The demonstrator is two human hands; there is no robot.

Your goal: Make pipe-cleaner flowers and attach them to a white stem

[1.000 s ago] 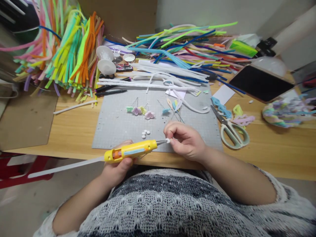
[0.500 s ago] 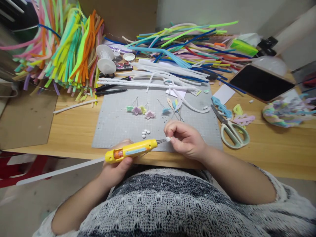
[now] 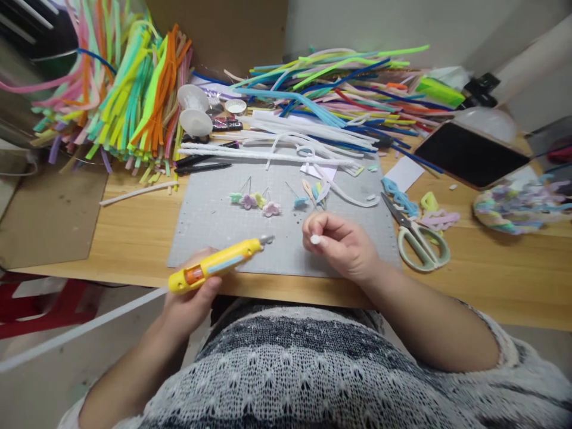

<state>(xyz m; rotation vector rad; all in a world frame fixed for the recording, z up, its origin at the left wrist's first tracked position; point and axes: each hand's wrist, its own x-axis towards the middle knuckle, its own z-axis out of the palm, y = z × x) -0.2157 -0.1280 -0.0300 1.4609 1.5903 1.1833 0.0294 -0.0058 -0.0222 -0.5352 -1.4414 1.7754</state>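
Left hand (image 3: 190, 304) closed round the yellow glue gun (image 3: 218, 265), thumb along the near side. I see smooth plastic, a cutout showing orange inside, a pale blue strip on the flank and a metal nozzle (image 3: 267, 239). A long translucent glue stick (image 3: 80, 328) runs out of the rear.

Right hand (image 3: 342, 244) pinched shut, thumb against fingers, on a small white piece (image 3: 315, 239), roundish. Nozzle and piece are well apart, both above the grey gridded cutting mat (image 3: 210, 238). Can't tell what's behind the right fingertips.

On the mat beyond my hands: fuzzy flowers (image 3: 248, 201) in green, lilac, yellow and pink on thin wire stems. Blue flower (image 3: 301, 202) near a looped peach piece, more wires beside it. White fuzzy stems (image 3: 286, 153) lie across the far edge, some straight, some curled.

Labels: dark marker (image 3: 229, 124) has light lettering, looks like "OK"; rest too small to read. It sits by the clear spool (image 3: 196, 122).

Right side: scissors (image 3: 424, 247), metal blades, pale green and white handles, partly on the wood-grain table (image 3: 500, 280). Blue braided piece (image 3: 400, 196) beside the blades. Dark glossy screen (image 3: 471, 152) tilted behind. Far left: chenille bundles (image 3: 138, 101), neon yellow, orange, mint, pink. Sweater (image 3: 290, 369) is open knit, grey, black and white.
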